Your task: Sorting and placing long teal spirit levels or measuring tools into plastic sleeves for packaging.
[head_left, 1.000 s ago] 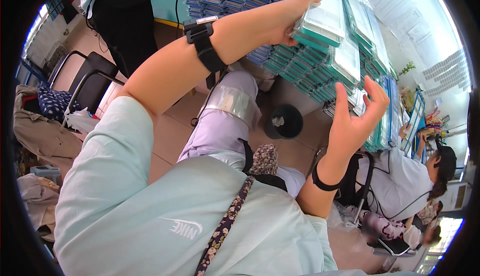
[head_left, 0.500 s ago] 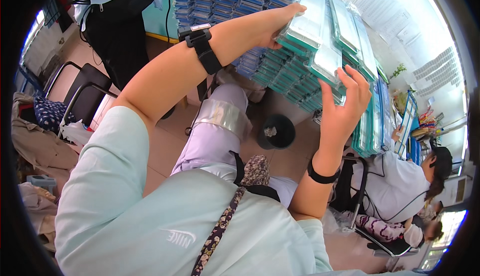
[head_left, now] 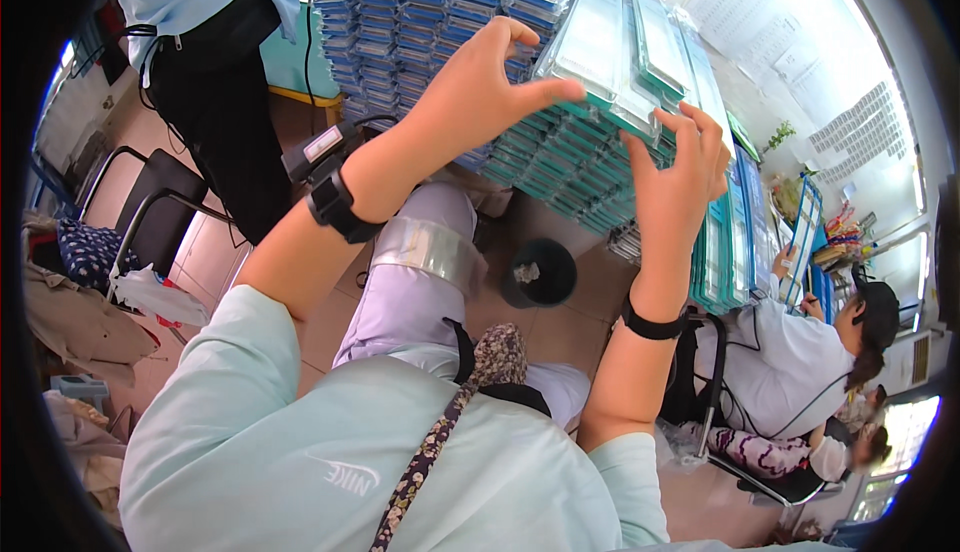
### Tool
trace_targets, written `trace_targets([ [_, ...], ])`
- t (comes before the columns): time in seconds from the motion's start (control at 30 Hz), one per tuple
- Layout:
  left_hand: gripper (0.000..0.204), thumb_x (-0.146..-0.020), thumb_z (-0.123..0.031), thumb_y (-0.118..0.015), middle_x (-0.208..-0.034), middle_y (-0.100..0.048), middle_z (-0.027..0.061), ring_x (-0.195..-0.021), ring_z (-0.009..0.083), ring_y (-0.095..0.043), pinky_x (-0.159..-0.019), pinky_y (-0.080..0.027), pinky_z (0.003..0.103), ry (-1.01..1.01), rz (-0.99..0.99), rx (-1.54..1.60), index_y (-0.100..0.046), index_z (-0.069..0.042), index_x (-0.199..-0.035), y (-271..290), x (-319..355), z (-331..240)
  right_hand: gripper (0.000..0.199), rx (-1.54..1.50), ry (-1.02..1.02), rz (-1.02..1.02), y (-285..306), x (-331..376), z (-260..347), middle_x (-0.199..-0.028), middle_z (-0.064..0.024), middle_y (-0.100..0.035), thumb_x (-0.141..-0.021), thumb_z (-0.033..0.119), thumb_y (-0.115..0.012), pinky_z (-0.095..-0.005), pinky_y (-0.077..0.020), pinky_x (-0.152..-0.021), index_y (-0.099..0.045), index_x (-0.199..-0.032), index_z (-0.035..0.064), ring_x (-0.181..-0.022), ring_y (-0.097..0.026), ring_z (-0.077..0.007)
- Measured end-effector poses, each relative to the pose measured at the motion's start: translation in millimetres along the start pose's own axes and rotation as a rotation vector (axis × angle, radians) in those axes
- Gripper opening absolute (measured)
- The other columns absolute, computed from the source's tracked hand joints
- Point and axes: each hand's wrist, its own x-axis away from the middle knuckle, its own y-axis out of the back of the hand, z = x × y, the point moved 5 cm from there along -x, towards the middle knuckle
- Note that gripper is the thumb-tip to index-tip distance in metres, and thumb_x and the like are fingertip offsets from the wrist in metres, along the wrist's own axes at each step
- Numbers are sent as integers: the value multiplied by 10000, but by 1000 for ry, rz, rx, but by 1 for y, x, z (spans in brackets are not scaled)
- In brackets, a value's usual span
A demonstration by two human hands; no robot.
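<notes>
A tall stack of flat, clear plastic packages with teal edges (head_left: 560, 167) rises in front of me. On top lies a long clear package (head_left: 590, 42), with further packages beside it to the right. My left hand (head_left: 485, 82) is at its left side, open, fingers apart, with the thumb tip at the package's near end. My right hand (head_left: 683, 162) stays by the near right corner of a neighbouring package (head_left: 637, 117). Its thumb and bent fingers are apart around that corner, apparently touching it without a closed grip.
Blue-edged packages (head_left: 385, 42) are stacked to the left. A black bin (head_left: 540, 272) stands on the floor below. At left are a black chair (head_left: 165, 187) and a standing person (head_left: 210, 62). A seated person (head_left: 790, 347) works at right. Papers hang on the wall (head_left: 770, 42).
My left hand has let go of the top package and drawn back toward me and left. My right hand has shifted slightly left and up, its fingertips closer to the package corner.
</notes>
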Motion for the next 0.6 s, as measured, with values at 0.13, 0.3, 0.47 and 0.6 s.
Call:
trace_targets([
  [0.13,694,-715,-373,-807,-1155,-567,149,-1131,306,-510,-952,-405,376,-124,44,-194,-494,-11,-1217,5,8,-20,594,-53,-52,-4,-5,-8,-10,-1290,-48,-504,-667,252,-822,-516,-313,-951,-552,-1184,137,-1214,-431,-279],
  [0.3,661,-722,-352,-790,-1175,-560,173,-1146,330,-506,-965,-402,387,-213,36,-161,-509,-6,-1211,-1,-1,-13,804,-6,-42,141,-7,-21,-20,-1395,-115,-459,-661,344,-831,-516,-276,-1034,-448,-1328,109,-1314,-372,-301],
  [0.47,630,-734,-366,-777,-1163,-567,172,-1133,334,-512,-963,-404,393,-257,-15,-198,-524,-1,-1181,-11,-14,0,869,50,-99,295,-20,-37,-28,-1381,-145,-475,-668,429,-808,-526,-238,-1064,-420,-1376,107,-1332,-360,-303],
  [0.6,613,-740,-397,-763,-1138,-579,165,-1106,336,-525,-943,-417,403,-318,-54,-257,-538,5,-1145,-19,-26,4,865,100,-37,310,-30,-44,-38,-1384,-92,-484,-672,470,-790,-558,-215,-1063,-438,-1377,113,-1333,-366,-273],
])
